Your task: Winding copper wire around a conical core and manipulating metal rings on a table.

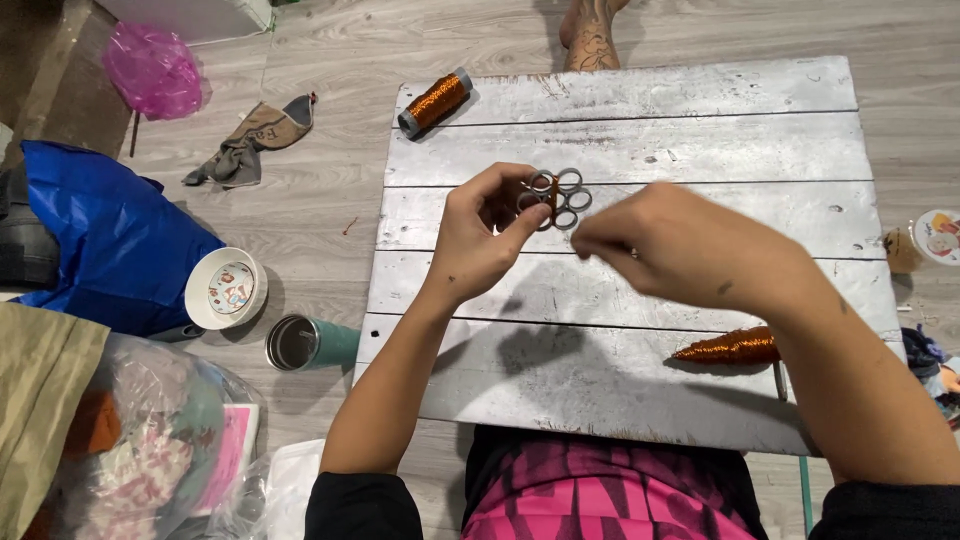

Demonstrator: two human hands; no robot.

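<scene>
Head view: silver plank board [640,300] on grey wood floor [330,210] — left hand [480,240] fingers hold ring cluster [555,197]; right hand [680,245] pinched.

Pink plastic bag [152,68] top left on floor, clear plastic bag of packets [150,450] bottom left

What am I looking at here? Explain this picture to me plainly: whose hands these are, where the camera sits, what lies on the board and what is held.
There is one picture, taken by a camera worn on a person's head, looking down at their own two bare hands. They sit on the floor with a silver-painted wooden board across their lap. The left hand pinches a cluster of small metal rings, partly wrapped in copper-coloured thread. The right hand is pinched shut beside the rings, apparently pulling thread too fine to see. On the board lie a spool of copper thread and a cone of the same thread. A teal cup lies on the floor.
</scene>
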